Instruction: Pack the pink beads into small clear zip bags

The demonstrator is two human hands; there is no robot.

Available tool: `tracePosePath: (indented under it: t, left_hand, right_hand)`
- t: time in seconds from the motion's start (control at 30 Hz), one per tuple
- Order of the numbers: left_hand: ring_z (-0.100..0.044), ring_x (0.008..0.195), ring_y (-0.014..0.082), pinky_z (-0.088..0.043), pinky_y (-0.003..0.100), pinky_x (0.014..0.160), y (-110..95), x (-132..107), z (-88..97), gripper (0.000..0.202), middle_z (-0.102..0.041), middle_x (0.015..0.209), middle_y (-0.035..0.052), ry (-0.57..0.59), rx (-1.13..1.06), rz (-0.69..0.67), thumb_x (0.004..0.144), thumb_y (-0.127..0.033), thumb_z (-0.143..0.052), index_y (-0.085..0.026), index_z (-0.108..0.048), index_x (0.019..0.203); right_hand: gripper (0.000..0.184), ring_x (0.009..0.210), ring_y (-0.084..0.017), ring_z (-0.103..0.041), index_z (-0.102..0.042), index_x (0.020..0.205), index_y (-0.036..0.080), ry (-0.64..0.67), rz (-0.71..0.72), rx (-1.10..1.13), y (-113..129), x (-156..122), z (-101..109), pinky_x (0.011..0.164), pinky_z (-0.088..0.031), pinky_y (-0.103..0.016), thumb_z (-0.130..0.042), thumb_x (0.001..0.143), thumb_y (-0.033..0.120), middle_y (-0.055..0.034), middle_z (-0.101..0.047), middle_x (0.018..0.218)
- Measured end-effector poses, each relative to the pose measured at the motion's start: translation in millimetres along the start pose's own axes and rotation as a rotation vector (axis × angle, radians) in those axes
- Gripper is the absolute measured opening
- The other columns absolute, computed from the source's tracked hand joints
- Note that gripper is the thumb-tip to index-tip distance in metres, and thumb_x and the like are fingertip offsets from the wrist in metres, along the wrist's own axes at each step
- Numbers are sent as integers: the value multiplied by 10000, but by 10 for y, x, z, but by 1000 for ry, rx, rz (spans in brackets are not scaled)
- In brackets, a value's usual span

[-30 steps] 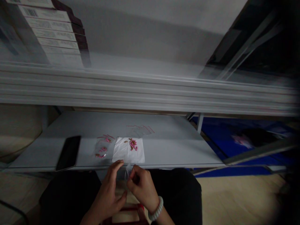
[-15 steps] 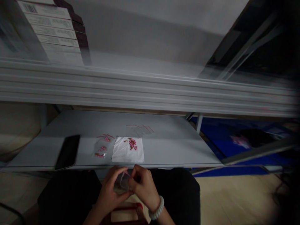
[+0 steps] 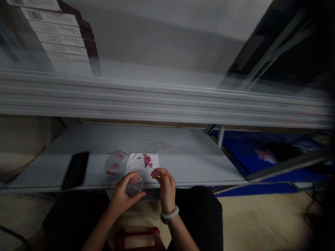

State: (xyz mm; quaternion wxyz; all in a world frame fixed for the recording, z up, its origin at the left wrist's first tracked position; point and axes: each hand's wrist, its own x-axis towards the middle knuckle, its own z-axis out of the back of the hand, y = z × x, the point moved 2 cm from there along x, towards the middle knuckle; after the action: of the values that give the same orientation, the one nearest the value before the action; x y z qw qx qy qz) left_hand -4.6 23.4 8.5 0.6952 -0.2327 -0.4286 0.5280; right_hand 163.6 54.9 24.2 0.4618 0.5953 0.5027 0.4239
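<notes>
My left hand (image 3: 122, 192) is shut on a small clear plastic zip bag (image 3: 135, 185), holding it over the table's front edge. My right hand (image 3: 164, 182) is apart from the bag, with curled fingers at the lower right corner of a white paper sheet (image 3: 141, 166). I see nothing in those fingers. On the sheet lies a cluster of pink beads (image 3: 147, 161), with a small gold-coloured piece (image 3: 139, 158) beside it. To the sheet's left lie clear bags holding pink beads (image 3: 113, 166), and more flat bags with red edges (image 3: 155, 144) lie behind it.
A black phone (image 3: 75, 170) lies face down at the table's left. Overhead runs a grey shelf (image 3: 157, 101), with stacked boxes (image 3: 52, 38) at upper left. A blue mat (image 3: 256, 160) lies at right, and a red stool frame (image 3: 137, 237) sits below my lap.
Both hands have risen toward the table and moved apart. My right hand has let go of the clear bag and reached the white sheet, while my left hand keeps the bag.
</notes>
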Motion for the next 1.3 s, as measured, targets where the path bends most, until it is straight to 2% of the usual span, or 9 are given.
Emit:
tracePosePath:
  t: [0.07, 0.13, 0.23, 0.33, 0.53, 0.9, 1.17, 1.3]
  left_hand:
    - [-626, 864, 192, -506, 335, 806, 58, 183, -22, 470, -660, 1011, 62, 6, 64, -6, 745, -330, -682, -197, -513, 1163]
    - [-621, 858, 189, -500, 324, 803, 122, 363, -61, 465, -658, 1008, 61, 45, 150, 10, 742, -343, -684, -199, -528, 1155]
    - [-630, 868, 188, -499, 304, 798, 202, 574, -111, 501, -650, 1057, 57, 141, 316, 49, 735, -376, -689, -215, -531, 1183]
    - [-632, 934, 208, -491, 298, 819, 241, 690, -116, 494, -643, 1086, 61, 182, 406, 63, 740, -401, -681, -215, -549, 1179]
    - [-626, 978, 237, -481, 307, 818, 251, 817, -128, 466, -621, 1103, 76, 247, 540, 94, 737, -444, -665, -202, -596, 1129]
    - [-606, 1008, 279, -473, 359, 819, 196, 1029, -180, 442, -638, 1083, 95, 387, 740, 118, 697, -408, -692, -219, -619, 1089]
    - [-610, 996, 294, -480, 373, 806, 112, 1068, -182, 428, -645, 1063, 107, 425, 818, 108, 692, -404, -690, -203, -628, 1065]
    - [-614, 987, 279, -478, 357, 803, 83, 1084, -184, 416, -651, 1046, 97, 438, 848, 112, 686, -404, -705, -216, -638, 1051]
  right_hand:
    - [365, 876, -208, -644, -647, 909, 139, -57, -5, 109, -188, 251, 8, 813, -501, -339, -412, 890, 418, -113, -689, 933]
    - [411, 973, -229, -636, -664, 949, 124, -88, 5, 78, -368, 497, -3, 875, -488, -358, -410, 882, 441, -136, -691, 1022]
    - [499, 1010, -234, -625, -688, 977, 111, -165, 44, -62, -577, 760, -32, 900, -469, -357, -369, 886, 483, -143, -693, 1055]
    - [564, 982, -236, -634, -700, 994, 99, -197, 68, -122, -716, 872, -71, 879, -464, -352, -334, 895, 516, -150, -702, 1034]
    - [576, 931, -233, -634, -708, 979, 91, -222, 77, -168, -824, 907, -105, 839, -451, -329, -330, 904, 518, -141, -712, 988]
    - [548, 857, -227, -617, -710, 991, 105, -219, 87, -303, -822, 907, -131, 785, -428, -298, -341, 905, 500, -117, -716, 922]
    - [553, 759, -204, -624, -702, 984, 99, -199, 105, -331, -795, 891, -152, 720, -440, -278, -333, 910, 504, -102, -716, 827]
    - [556, 795, -215, -629, -707, 967, 98, -211, 110, -346, -800, 897, -155, 743, -439, -293, -334, 908, 506, -113, -717, 854]
